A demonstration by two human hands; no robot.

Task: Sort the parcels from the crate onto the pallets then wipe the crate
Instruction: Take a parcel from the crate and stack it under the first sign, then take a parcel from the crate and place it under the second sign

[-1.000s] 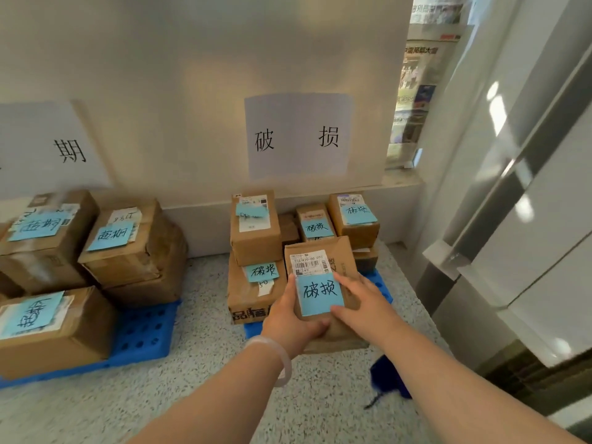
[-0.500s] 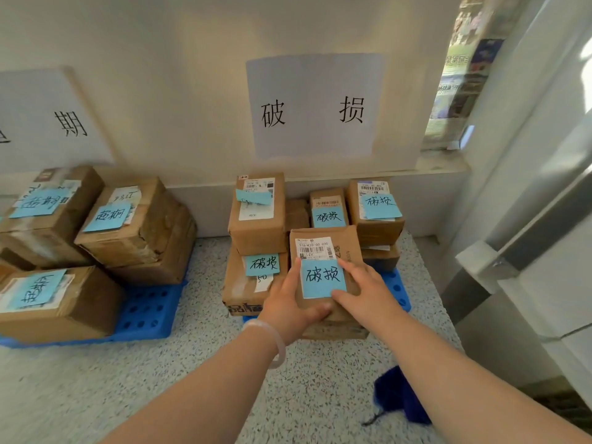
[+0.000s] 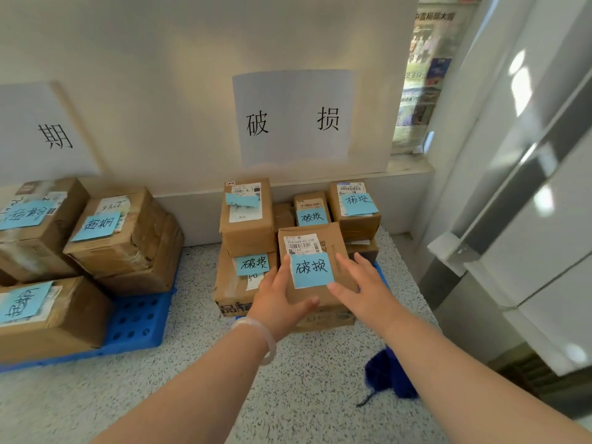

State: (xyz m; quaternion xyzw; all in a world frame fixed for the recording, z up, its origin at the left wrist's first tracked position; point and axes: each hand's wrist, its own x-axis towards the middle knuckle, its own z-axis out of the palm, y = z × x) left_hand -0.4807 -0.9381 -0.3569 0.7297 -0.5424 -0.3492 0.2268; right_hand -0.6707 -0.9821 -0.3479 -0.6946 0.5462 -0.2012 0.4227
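- The parcel (image 3: 323, 241) is a brown box with a blue note (image 3: 312, 270) stuck on top.
- It sits on top of another box (image 3: 330, 317) at the front of the stack on the right pallet (image 3: 382, 274).
- The left hand (image 3: 277, 304) holds the near left corner of the parcel. Its thumb lies up the left side and its fingers (image 3: 309, 302) curl round the front edge.
- The right hand (image 3: 363, 288) lies flat on the right side of the parcel. Its fingers are straight and spread, and the thumb touches the blue note.
- A white bracelet (image 3: 267, 339) is on the left wrist.
- A paper sign (image 3: 293, 118) hangs on the wall above the stack.
- More boxes (image 3: 112, 238) with blue notes sit on the left pallet (image 3: 137, 318).
- A blue cloth (image 3: 389, 376) lies on the floor (image 3: 192, 395).
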